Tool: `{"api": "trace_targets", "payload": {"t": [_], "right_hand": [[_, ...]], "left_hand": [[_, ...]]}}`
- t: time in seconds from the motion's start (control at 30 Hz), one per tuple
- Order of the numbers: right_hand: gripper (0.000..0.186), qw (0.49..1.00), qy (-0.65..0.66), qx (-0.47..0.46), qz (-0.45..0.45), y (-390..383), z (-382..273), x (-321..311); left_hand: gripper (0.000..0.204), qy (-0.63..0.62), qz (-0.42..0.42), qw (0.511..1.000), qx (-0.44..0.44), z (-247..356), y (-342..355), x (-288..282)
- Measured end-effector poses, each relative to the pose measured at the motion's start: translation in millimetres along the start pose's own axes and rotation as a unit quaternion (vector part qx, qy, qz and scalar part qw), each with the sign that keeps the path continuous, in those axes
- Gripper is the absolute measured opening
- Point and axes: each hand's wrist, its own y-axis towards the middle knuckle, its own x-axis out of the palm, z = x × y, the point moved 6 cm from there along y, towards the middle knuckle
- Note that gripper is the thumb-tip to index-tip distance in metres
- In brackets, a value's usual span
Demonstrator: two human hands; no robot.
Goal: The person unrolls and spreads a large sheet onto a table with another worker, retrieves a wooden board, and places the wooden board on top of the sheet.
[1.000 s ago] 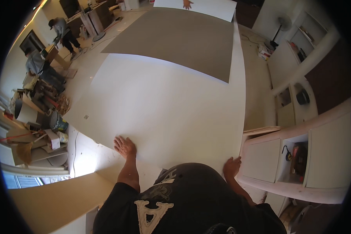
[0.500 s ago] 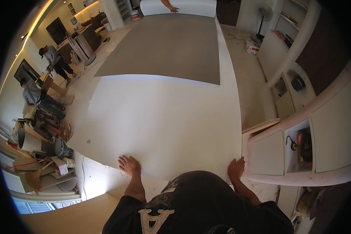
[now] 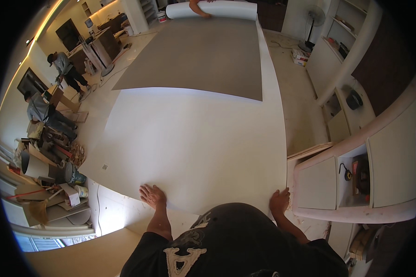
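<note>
A wide white sheet stretches out in front of me. Its far part is covered by a grey-brown sheet, whose near edge lifts slightly. Close to the sheet's near edge, my left hand lies on the white surface with its fingers stretched out. At the near right corner my right hand has its fingers bent around the sheet's edge; the fingertips are partly hidden. Across the far end sits a white roll, with another person's hand at its near side.
Two people work at the left. Below them are scrap boards, buckets and a broom. On the right stand white cabinets with a tape measure in an open bay. A standing fan is at the far right.
At the far end, the other person's arm has come lower and further over the white roll, whose top now shows. My two hands have stayed in place.
</note>
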Motion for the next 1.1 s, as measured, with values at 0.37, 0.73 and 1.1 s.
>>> {"api": "trace_targets", "payload": {"t": [0.37, 0.73, 1.1], "right_hand": [[0.068, 1.0, 0.0, -0.005, -0.002, 0, 1, 2], [0.066, 1.0, 0.014, 0.01, -0.006, 1, -1, 0], [0.077, 0.998, -0.049, 0.038, 0.004, -48, 36, 3]], "left_hand": [[0.065, -0.006, -0.002, 1.0, 0.003, -1, 0, 0], [0.064, 0.01, 0.01, 1.0, 0.019, 0, 0, 4], [0.066, 0.068, 0.063, 0.994, 0.059, -10, -9, 16]]}}
